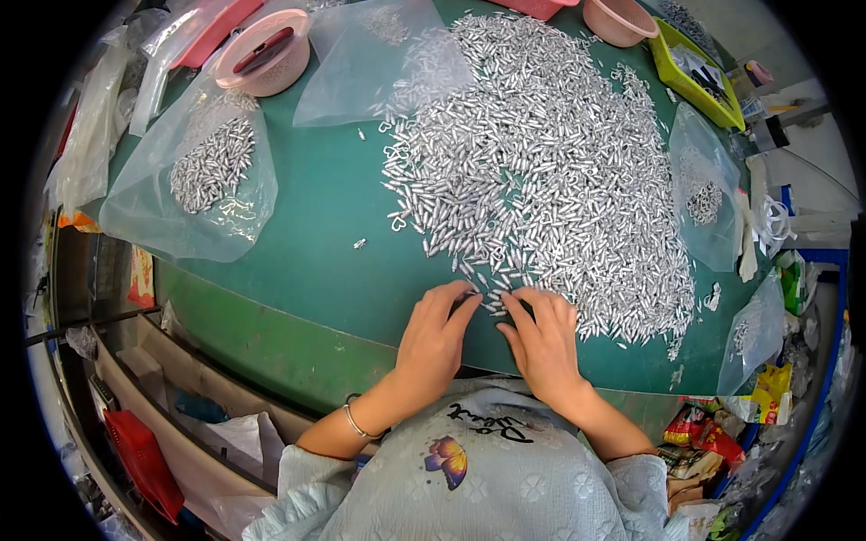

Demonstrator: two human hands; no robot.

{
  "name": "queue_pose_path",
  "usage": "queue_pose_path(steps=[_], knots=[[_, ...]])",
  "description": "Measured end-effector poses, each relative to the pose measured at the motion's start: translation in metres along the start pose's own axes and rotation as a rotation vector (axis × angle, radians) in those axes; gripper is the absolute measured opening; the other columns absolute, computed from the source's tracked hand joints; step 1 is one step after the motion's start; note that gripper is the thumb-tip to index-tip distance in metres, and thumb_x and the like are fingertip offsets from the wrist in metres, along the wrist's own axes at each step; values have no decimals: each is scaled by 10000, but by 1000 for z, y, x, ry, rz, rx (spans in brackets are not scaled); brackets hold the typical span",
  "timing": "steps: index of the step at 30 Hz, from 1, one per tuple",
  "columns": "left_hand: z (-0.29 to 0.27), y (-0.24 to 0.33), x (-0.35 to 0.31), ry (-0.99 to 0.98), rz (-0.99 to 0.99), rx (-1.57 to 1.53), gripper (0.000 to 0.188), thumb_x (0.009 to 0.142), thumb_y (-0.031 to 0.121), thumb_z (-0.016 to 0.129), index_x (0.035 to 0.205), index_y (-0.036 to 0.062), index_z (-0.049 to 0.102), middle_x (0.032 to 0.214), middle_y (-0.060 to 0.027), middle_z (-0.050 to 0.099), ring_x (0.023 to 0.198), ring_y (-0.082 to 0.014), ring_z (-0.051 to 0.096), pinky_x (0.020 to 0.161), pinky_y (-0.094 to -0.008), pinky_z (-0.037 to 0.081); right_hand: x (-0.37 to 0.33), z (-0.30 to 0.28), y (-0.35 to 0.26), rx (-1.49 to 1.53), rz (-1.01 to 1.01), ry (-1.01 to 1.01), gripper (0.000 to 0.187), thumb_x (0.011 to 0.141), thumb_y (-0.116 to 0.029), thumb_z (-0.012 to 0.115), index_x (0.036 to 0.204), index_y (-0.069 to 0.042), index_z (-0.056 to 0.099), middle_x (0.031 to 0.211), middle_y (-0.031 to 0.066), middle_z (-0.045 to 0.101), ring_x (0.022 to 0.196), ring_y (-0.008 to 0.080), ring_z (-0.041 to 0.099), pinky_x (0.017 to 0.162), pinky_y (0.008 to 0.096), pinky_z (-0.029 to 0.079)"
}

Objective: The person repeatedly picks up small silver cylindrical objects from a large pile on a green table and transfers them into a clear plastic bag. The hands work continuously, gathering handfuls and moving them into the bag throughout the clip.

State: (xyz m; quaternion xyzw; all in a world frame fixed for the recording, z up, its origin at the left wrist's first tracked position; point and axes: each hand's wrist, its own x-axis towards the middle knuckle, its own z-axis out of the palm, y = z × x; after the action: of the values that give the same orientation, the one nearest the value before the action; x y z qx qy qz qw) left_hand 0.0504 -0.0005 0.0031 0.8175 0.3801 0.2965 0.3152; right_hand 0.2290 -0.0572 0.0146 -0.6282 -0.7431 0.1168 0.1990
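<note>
A broad heap of small silver metal parts (pixel 577 189), mostly pointed and spindle-shaped, covers the right half of the green tabletop (pixel 307 207). At the heap's near edge, my left hand (pixel 435 335) pinches a small silver part between thumb and forefinger; the fingertips hide most of it. My right hand (pixel 548 341) is just beside it, thumb and forefinger apart, fingertips touching loose pieces at the heap's border. Several parts lie in the narrow gap between both hands. Some heart-shaped pieces (pixel 398 223) show along the heap's left side.
Clear plastic bags with metal parts lie left (pixel 212 167), at the back (pixel 352 72) and right (pixel 708 198). A pink basket (pixel 271 77) holds a red-handled tool. A yellow-green tray (pixel 699 77) stands back right. Below the table's left edge is a shelf with a red bin (pixel 142 460).
</note>
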Motion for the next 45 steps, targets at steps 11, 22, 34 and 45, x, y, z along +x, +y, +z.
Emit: queue_pose_path(steps=[11, 22, 34, 45], knots=[[-13, 6, -41, -698, -512, -875, 150, 943, 38, 552, 1027, -14, 665, 881, -82, 664, 785, -137, 615, 686, -260, 499, 16, 5, -2, 87, -33, 28, 424, 796, -152, 707, 1171, -16, 564, 1041, 118, 517, 876, 289, 507, 745, 386, 414], [36, -44, -59, -723, -1070, -2090, 573, 1018, 358, 337, 1359, -100, 385, 1390, -321, 420, 1280, -375, 474, 1096, -492, 374, 2, -6, -20, 207, -93, -228, 251, 800, -82, 646, 1038, -36, 581, 955, 110, 522, 866, 298, 554, 731, 382, 459], [42, -48, -58, -668, -1009, -2526, 724, 992, 560, 264, 1425, -14, 345, 1411, -334, 382, 1316, -467, 395, 1076, -528, 384, 30, 2, -19, 73, -34, 111, 414, 757, -136, 715, 1126, 0, 584, 1084, 135, 532, 890, 279, 525, 743, 382, 440], [28, -50, -54, -641, -1069, -2361, 781, 965, 601, 261, 1467, 4, 290, 1412, -399, 322, 1317, -557, 318, 1108, -584, 288, 37, 22, -23, 119, -82, -49, 330, 750, -119, 714, 1034, -19, 578, 929, 110, 493, 852, 296, 510, 715, 393, 439]])
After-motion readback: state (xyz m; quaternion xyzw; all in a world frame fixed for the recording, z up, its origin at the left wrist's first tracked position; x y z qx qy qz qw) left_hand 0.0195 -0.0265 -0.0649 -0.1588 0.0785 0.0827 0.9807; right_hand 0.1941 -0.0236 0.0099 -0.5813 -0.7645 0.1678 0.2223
